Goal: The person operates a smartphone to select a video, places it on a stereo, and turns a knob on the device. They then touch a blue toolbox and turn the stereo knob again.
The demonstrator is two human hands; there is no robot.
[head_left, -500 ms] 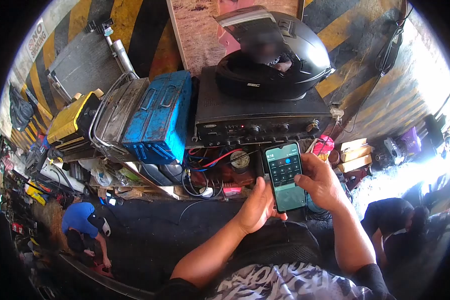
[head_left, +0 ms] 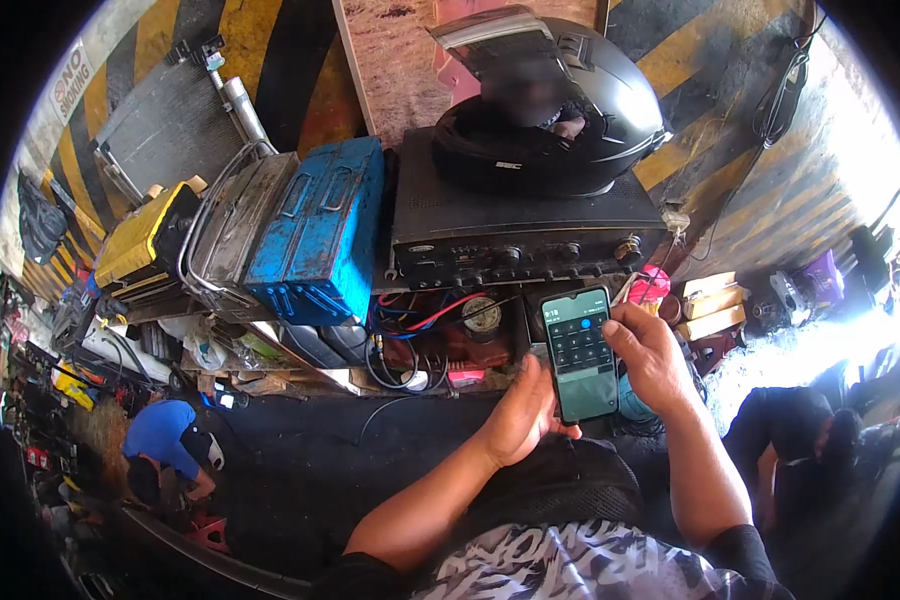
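A smartphone (head_left: 584,372) with a lit screen showing a grid of round icons is held upright before my chest. My left hand (head_left: 518,412) cradles its lower left edge, with fingertips showing beneath the bottom end. On the other side, my right hand (head_left: 654,362) grips the phone's right edge. The right thumb lies over the upper right of the screen, and the other right fingers are mostly hidden behind the phone.
A black helmet (head_left: 625,95) rests on a black amplifier (head_left: 530,225). Left of it stand a blue metal toolbox (head_left: 315,230), a grey toolbox (head_left: 238,225) and a yellow case (head_left: 142,240). One person in blue (head_left: 160,432) crouches at left; another in dark clothes (head_left: 785,425) bends at right.
The phone has shifted slightly right. My right thumb has moved from mid-screen to the upper right of the screen. The person in blue has drawn an arm inward.
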